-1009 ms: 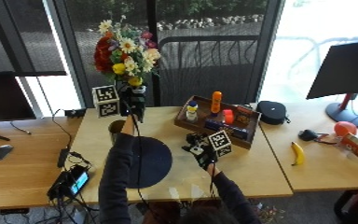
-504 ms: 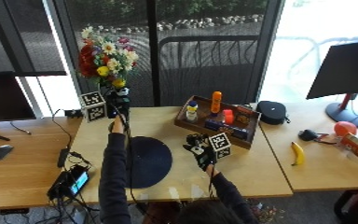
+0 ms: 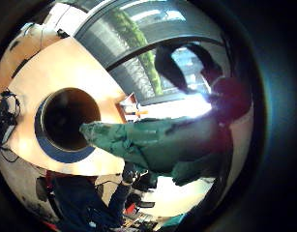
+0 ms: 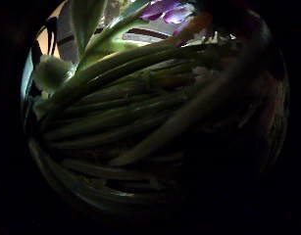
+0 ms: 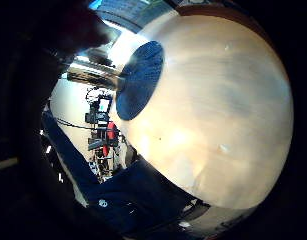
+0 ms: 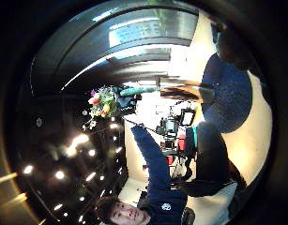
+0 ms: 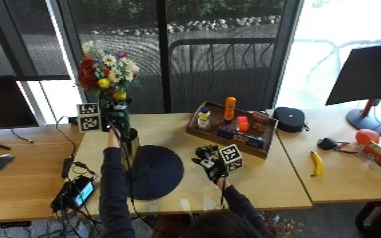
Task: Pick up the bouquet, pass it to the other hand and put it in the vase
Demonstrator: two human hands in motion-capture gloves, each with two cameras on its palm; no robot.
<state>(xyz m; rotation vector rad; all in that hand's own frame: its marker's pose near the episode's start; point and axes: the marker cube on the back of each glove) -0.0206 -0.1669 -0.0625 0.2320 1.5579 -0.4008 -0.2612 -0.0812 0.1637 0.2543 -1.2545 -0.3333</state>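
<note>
Bouquet [image 7: 104,67] aloft, stems above vase [image 7: 133,148].
Left hand [image 7: 116,116] clamped round stems over dark mat [image 7: 156,171] on table [image 7: 177,193]. Right hand [image 7: 212,166] fingers relaxed, holding nothing, over table beside mat.

The table [image 7: 270,173] is pale wood with a smooth, faintly satin top that shows its grain. On it lies a round dark blue mat [image 7: 154,171], matt and with a fine cloth-like weave in the right little finger side palm view. The vase [image 7: 132,144] standing at the mat's edge looks like brushed metal, dull gold with a soft sheen along its wall. The bouquet [image 7: 104,69] has smooth, waxy green stems [image 4: 140,122], glossy where light catches them. The tray [image 7: 207,133] is dark stained wood. Both hands, the left hand [image 7: 116,116] and the right hand [image 7: 212,163], wear black matt cloth gloves. The banana [image 7: 317,162] has a smooth, dull skin.
</note>
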